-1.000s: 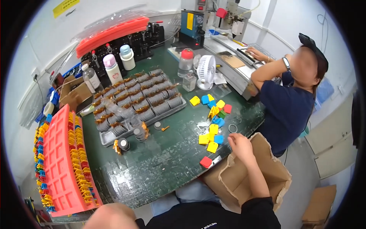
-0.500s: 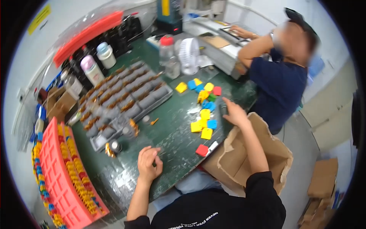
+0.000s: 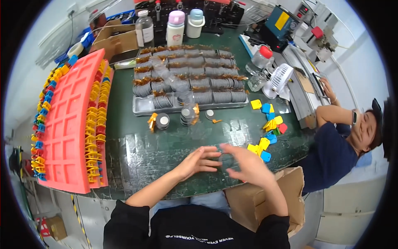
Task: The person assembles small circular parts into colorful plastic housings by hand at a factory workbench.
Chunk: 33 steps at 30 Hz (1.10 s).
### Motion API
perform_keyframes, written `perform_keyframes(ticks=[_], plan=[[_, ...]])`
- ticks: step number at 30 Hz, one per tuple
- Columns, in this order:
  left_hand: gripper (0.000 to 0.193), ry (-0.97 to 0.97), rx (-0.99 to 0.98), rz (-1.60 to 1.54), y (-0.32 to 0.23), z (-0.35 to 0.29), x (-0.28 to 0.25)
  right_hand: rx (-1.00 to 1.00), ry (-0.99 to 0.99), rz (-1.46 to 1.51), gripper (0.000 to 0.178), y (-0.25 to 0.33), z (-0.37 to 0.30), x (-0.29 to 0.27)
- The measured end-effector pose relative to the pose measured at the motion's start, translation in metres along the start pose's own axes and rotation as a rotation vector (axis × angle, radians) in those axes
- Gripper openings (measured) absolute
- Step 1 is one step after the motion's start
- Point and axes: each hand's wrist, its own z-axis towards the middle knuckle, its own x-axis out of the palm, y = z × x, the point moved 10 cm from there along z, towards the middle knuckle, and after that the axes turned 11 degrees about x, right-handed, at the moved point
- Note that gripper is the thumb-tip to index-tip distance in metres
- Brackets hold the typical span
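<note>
Over the near middle of the green table point(image 3: 137, 151), my left hand point(image 3: 197, 163) has its fingers stretched apart, with nothing seen in it. My right hand point(image 3: 251, 168) faces it from the right, thumb and fingers apart and slightly blurred; no held thing shows. Beyond the hands lie a loose grey disc with a gold-coloured tab point(image 3: 210, 114), a short stack of discs point(image 3: 187, 116) and another disc stack point(image 3: 163, 121). Behind them, a clear plastic tray point(image 3: 143, 107) holds rows of grey discs point(image 3: 203, 98) with gold-coloured tabs. Small yellow, blue and red plastic pieces point(image 3: 271, 123) are scattered right of the hands.
Pink racks point(image 3: 68, 133) lined with coloured clips stand at left. Bottles point(image 3: 175, 31) and a cardboard box point(image 3: 116, 39) are at the back. A white fan point(image 3: 278, 81) stands at far right. An open carton point(image 3: 292, 186) sits by my right arm, near a seated person point(image 3: 336, 153).
My right hand has moved left, away from the coloured pieces, toward my left hand. My left hand's curled fingers have opened out. The view has turned left.
</note>
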Motion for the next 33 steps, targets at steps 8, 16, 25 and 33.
perform_keyframes(ticks=[8, 16, 25, 33], plan=[[0.055, -0.045, -0.057, -0.198, 0.004, 0.007, -0.017, -0.107, -0.012, 0.031, 0.063, -0.024, 0.073, 0.012], [0.053, -0.04, -0.031, -0.313, -0.005, 0.011, -0.014, -0.124, -0.311, -0.381, 0.026, -0.072, 0.123, 0.027], [0.044, -0.073, -0.002, -0.324, -0.008, 0.014, -0.02, 0.143, -0.226, 0.03, 0.015, -0.077, 0.095, 0.004], [0.032, -0.077, -0.013, -0.319, 0.001, 0.01, -0.02, 0.34, 0.056, 1.084, 0.014, -0.117, 0.071, 0.045]])
